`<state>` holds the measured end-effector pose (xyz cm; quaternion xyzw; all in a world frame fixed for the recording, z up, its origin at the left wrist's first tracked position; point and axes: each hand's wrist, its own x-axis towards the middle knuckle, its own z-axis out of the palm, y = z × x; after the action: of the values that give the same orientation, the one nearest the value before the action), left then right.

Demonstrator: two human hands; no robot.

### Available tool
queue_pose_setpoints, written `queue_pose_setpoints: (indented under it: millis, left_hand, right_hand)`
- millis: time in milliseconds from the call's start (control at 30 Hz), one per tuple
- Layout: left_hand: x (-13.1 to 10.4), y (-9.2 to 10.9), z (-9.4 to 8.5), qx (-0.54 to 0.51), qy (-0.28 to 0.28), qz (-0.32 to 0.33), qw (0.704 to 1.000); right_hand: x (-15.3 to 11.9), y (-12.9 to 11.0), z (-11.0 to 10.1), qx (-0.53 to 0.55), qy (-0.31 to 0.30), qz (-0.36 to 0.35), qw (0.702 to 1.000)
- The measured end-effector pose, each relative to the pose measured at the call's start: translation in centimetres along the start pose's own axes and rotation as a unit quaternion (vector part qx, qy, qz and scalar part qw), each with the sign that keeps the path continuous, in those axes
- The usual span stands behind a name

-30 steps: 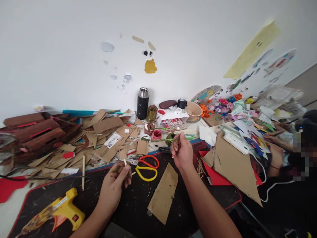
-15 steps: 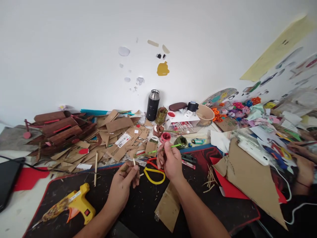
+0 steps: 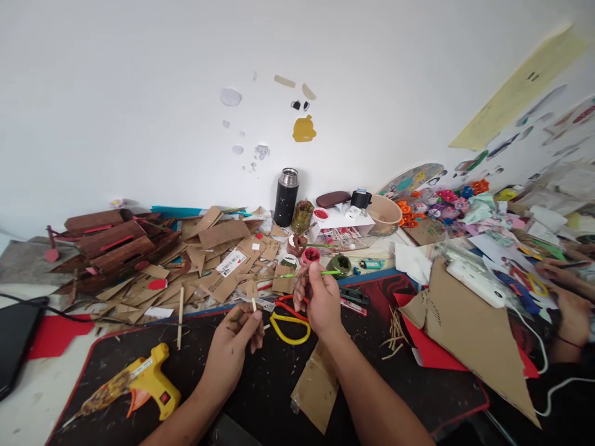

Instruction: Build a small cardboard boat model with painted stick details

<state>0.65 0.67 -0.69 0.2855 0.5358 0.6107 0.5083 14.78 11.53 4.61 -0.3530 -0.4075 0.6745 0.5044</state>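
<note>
I see a red jar [image 3: 305, 259] and a green jar [image 3: 346, 270], probably holding paint; the right hand [image 3: 321, 300] pinches a green brush [image 3: 290, 275] crosswise, tip leftward, near the pale stick [image 3: 253, 304] the left hand [image 3: 239, 329] grips.

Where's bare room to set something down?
The black mat shows mostly bare, speckled patches between the left hand and the flat brown cardboard strip, and between the right forearm and the red paper sheet. Behind it, brown cardboard scraps and small paint-smeared jars crowd.
</note>
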Motion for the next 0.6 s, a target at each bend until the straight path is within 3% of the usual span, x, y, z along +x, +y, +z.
queue_pose_setpoints:
  millis: [233, 600]
  left_hand:
    - [-0.10, 0.26, 0.14, -0.006, 0.012, -0.006, 1.000]
    - [-0.08, 0.25, 0.16, 0.007, 0.008, -0.001, 1.000]
  right_hand:
    - [-0.33, 0.27, -0.36, -0.002, -0.029, -0.016, 0.999]
    - [-0.25, 0.19, -0.36, 0.026, -0.020, 0.000, 0.999]
